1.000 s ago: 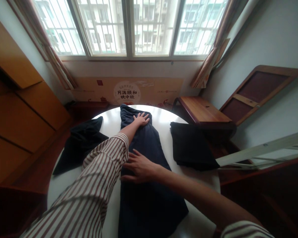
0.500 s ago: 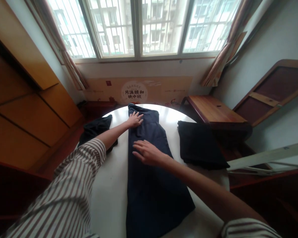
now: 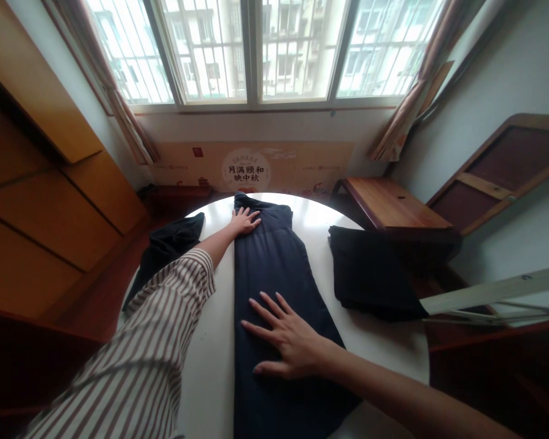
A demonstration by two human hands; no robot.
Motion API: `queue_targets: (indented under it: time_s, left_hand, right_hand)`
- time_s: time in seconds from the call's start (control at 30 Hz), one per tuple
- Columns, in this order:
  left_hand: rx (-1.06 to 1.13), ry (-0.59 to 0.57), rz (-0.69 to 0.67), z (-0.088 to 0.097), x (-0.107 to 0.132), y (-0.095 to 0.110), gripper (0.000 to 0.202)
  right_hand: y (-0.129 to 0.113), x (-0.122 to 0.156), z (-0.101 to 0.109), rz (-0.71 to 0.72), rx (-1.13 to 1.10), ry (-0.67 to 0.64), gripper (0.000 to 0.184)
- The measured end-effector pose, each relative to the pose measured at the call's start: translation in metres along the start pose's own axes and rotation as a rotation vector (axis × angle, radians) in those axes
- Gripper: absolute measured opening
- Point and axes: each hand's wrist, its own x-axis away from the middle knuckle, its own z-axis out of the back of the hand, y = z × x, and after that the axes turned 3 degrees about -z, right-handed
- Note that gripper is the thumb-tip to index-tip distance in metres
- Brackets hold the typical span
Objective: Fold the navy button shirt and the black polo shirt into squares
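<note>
Dark navy trousers (image 3: 274,262), folded lengthwise, lie along the middle of the white round table (image 3: 205,360), with the waist end at the far edge. My left hand (image 3: 246,221) rests flat on the waist end, fingers spread. Lower down the leg, my right hand (image 3: 283,338) lies open on the cloth with its fingers apart. The near end of the trousers runs out of view at the bottom, and my right forearm covers part of the right edge.
On the table's right sits a folded black garment (image 3: 370,271); a crumpled black garment (image 3: 174,241) lies at the left, partly behind my left sleeve. Beyond the table at right stands a wooden bench (image 3: 393,201). Orange-brown cabinets (image 3: 50,225) line the left wall.
My right hand has slid down the trousers towards me and its fingers have spread wider. The left hand stays at the waist end, and the cloth beneath looks smoother.
</note>
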Motion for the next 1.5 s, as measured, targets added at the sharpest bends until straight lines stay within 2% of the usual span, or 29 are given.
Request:
queue_targets:
  time_s: [0.17,0.23,0.3,0.37,0.43,0.47,0.53,0.6,0.67,0.73,0.8,0.9,1.03,1.13,1.27,1.33,1.43,1.5]
  left_hand:
    - [0.031,0.051,-0.009,0.005,0.006,0.005,0.063]
    - [0.031,0.128,-0.033,0.010,0.016,0.013,0.057]
    - [0.045,0.275,-0.071,0.014,0.033,0.023,0.051]
    - [0.103,0.423,-0.094,0.016,0.061,0.033,0.046]
    - [0.192,0.485,-0.105,0.017,0.101,0.040,0.040]
    - [0.235,0.467,-0.129,0.018,0.126,0.044,0.036]
    - [0.294,0.349,-0.251,0.021,0.182,0.050,0.028]
    - [0.319,0.189,-0.470,0.025,0.244,0.057,0.023]
    - [0.300,0.116,-0.695,0.030,0.304,0.062,0.022]
    - [0.161,0.090,-0.929,0.034,0.351,0.064,0.029]
    - [-0.011,0.115,-1.057,0.034,0.382,0.062,0.039]
    - [-0.125,0.186,-1.135,0.027,0.397,0.061,0.044]
    - [-0.032,0.276,-1.239,0.007,0.386,0.075,0.033]
    - [0.095,0.298,-1.240,-0.006,0.375,0.092,0.027]
    - [0.451,0.281,-1.075,-0.011,0.372,0.103,0.031]
    - [0.623,0.269,-0.953,-0.008,0.376,0.103,0.029]
    - [0.746,0.277,-0.796,0.001,0.389,0.102,0.026]
    - [0.771,0.274,-0.740,0.009,0.404,0.103,0.027]
  right_hand:
    - [-0.033,0.037,-0.012,0.051,-0.128,-0.056,0.089]
    - [-0.044,0.051,-0.013,0.085,-0.182,-0.071,0.087]
    - [-0.048,0.065,-0.013,0.058,-0.238,-0.001,0.076]
    - [-0.043,0.079,-0.012,-0.089,-0.264,0.202,0.054]
    - [-0.029,0.095,-0.010,-0.299,-0.240,0.462,0.036]
    - [-0.020,0.103,-0.008,-0.386,-0.217,0.559,0.032]
    - [-0.001,0.119,-0.006,-0.456,-0.165,0.626,0.030]
    - [0.012,0.135,-0.003,-0.384,-0.109,0.540,0.035]
    - [0.018,0.149,-0.001,-0.239,-0.047,0.396,0.043]
    - [0.018,0.160,0.001,-0.123,0.003,0.286,0.047]
    - [0.017,0.165,0.001,-0.060,0.027,0.225,0.051]
    - [0.019,0.162,-0.005,-0.005,0.045,0.192,0.060]
    - [0.022,0.151,-0.018,0.031,0.109,0.185,0.056]
    - [0.018,0.151,-0.021,-0.003,0.109,0.220,0.055]
    - [0.012,0.160,-0.023,-0.074,0.052,0.262,0.067]
    - [0.012,0.162,-0.028,-0.094,0.044,0.336,0.072]
    - [0.008,0.160,-0.036,-0.063,0.063,0.481,0.063]
    - [-0.005,0.158,-0.034,-0.007,0.035,0.508,0.056]
